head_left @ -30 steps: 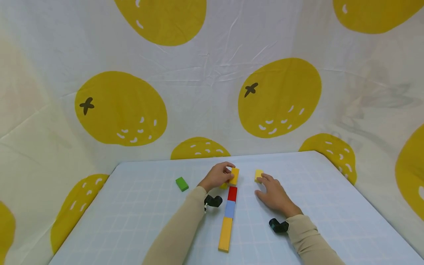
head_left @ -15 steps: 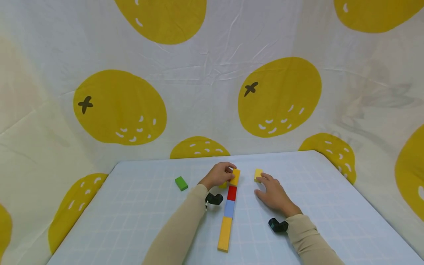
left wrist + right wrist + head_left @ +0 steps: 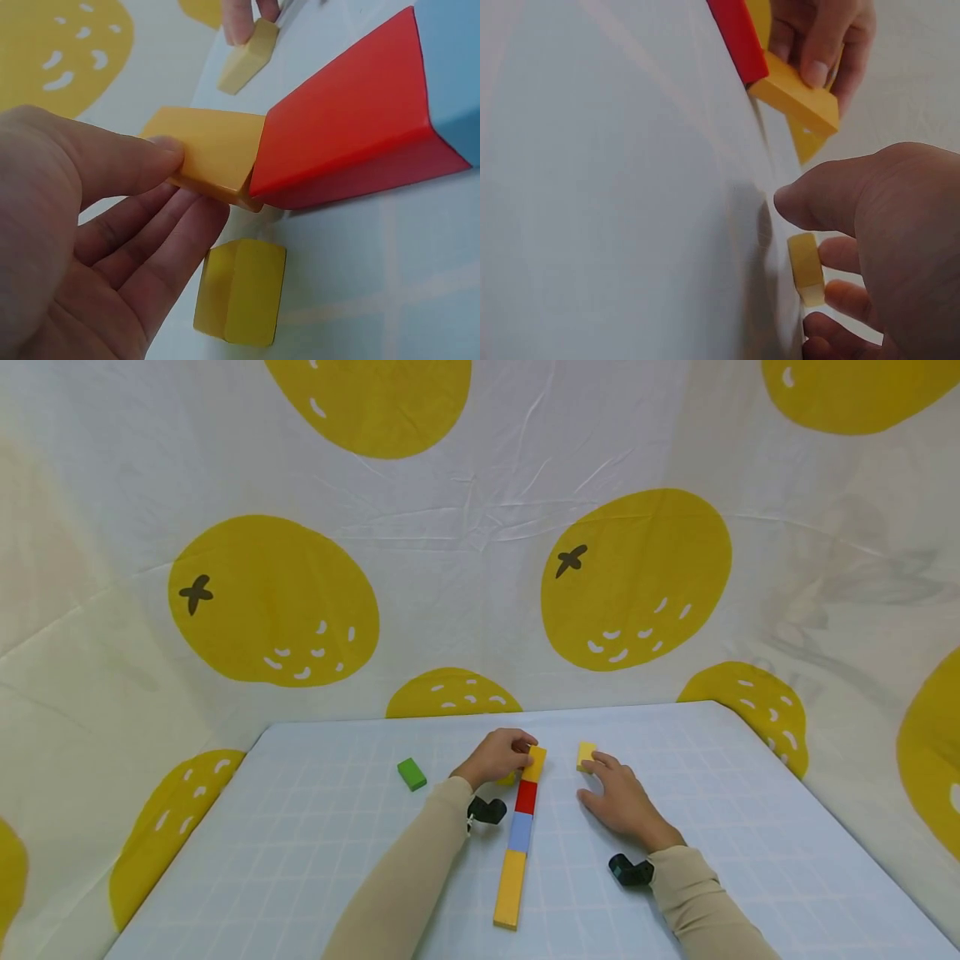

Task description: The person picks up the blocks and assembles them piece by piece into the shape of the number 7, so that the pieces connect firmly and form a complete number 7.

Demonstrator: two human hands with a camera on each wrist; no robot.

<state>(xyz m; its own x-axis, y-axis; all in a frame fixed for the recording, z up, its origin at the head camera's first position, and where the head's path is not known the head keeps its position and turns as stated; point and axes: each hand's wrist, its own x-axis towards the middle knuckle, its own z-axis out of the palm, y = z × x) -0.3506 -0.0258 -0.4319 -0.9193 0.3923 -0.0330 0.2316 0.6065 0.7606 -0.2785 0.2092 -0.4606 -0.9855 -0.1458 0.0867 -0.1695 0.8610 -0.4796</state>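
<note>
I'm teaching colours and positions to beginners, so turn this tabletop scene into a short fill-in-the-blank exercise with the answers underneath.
1. The left hand pinches the far orange block at the far end of the ____ block.
2. Right beyond the near orange block lies the ____ block.
3. Off to the left in the head view, the lone block is ____.
4. The pale block beside the right hand is ____ in colour.

Missing words: red; blue; green; yellow.
</note>
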